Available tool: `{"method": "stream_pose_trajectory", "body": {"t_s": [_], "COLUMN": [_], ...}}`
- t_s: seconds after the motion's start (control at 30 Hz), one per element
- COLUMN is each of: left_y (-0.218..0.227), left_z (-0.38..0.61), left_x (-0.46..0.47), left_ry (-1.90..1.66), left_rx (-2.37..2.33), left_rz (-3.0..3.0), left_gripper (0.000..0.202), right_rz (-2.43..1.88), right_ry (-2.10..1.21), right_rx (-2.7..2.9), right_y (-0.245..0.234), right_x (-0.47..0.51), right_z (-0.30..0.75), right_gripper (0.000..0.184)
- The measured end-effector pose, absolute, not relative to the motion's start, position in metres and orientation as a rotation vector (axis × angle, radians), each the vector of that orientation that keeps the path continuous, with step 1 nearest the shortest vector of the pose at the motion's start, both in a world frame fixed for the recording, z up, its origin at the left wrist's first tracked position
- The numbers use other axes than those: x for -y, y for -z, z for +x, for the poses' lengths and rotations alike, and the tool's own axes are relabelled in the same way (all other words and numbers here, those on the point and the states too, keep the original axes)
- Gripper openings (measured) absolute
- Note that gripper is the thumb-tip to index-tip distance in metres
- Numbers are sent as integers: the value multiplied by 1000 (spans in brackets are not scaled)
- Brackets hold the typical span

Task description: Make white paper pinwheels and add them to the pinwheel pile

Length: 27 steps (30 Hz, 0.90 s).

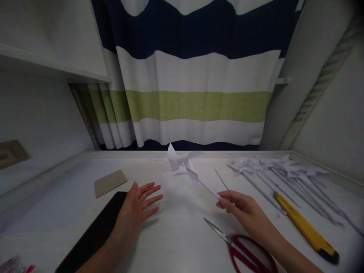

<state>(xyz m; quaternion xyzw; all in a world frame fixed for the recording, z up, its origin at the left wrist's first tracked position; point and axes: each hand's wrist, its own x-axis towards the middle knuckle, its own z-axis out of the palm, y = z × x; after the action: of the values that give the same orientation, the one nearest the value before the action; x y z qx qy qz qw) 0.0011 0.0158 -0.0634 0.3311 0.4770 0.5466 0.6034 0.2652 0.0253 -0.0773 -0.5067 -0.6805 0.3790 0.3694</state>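
My right hand (241, 210) pinches the lower end of a thin white stick that carries a white paper pinwheel (182, 163). The pinwheel is raised over the middle of the white table (176, 235), tilted away from me toward the curtain. My left hand (136, 210) hovers flat over the table to the left, fingers spread, holding nothing. It is next to a black flat slab (96, 231).
Red-handled scissors (244, 252) lie below my right hand. A yellow utility knife (305, 227) lies at the right, beside a pile of several finished white pinwheels (287, 170). A brown card (109, 182) lies at the left. A striped curtain (196, 106) hangs behind the table.
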Motion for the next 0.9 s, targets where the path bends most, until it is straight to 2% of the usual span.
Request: {"method": "stream_pose_trajectory", "body": {"t_s": [0.37,0.67,0.9], "left_y": [70,77,82], "left_z": [4,1,0], "left_x": [-26,-27,-25], "left_ry": [-1286,-1329,-1375], "left_rx": [-1216,-1191,-1164], "left_rz": [703,632,632], "left_gripper": [32,24,20], "right_rz": [-1443,-2021,-2501], "right_ry": [-526,110,201], "right_rx": [1753,1686,1451], "right_y": [85,73,77], "right_x": [-43,-67,-69], "right_z": [284,356,429], "right_gripper": [24,24,23]}}
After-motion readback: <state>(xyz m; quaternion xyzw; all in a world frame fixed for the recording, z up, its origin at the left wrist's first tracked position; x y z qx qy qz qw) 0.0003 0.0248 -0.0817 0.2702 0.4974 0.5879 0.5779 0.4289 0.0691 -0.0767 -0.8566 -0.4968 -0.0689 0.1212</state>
